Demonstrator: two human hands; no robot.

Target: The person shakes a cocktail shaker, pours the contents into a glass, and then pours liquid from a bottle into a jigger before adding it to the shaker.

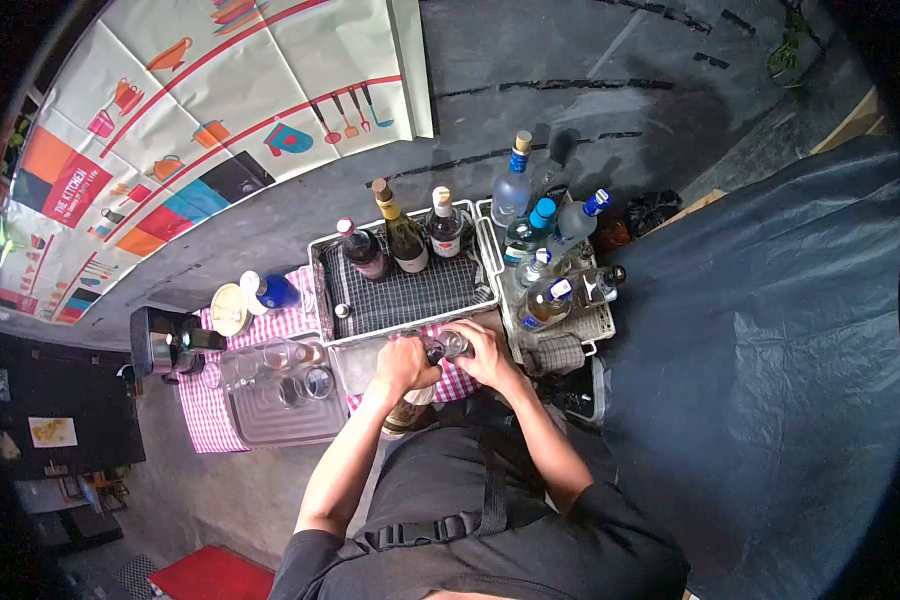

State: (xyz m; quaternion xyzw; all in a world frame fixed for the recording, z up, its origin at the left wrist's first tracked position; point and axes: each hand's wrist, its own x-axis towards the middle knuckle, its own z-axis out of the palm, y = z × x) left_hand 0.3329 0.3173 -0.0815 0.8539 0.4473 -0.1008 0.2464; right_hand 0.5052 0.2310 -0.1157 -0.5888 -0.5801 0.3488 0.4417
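Observation:
Above the near table edge, my two hands meet in front of my body. My left hand (pixel 408 367) is closed, its fingers beside a small dark piece (pixel 435 351) whose kind I cannot tell. Curled around a small clear glass (pixel 455 345) is my right hand (pixel 484 352), with the glass close to my left fingertips. Just below my left hand shows part of a bottle (pixel 407 413) with a pale and gold label, partly hidden by my wrist. Under the hands lies a pink checked cloth (pixel 456 380).
A wire-rimmed tray (pixel 408 331) with dark bottles (pixel 404 236) stands ahead. To its right, a white basket (pixel 598 335) holds several spirit bottles (pixel 511 188). At left are a clear tray (pixel 270 430) of glasses (pixel 319 382), a blue bottle (pixel 275 291) and a black appliance (pixel 160 341).

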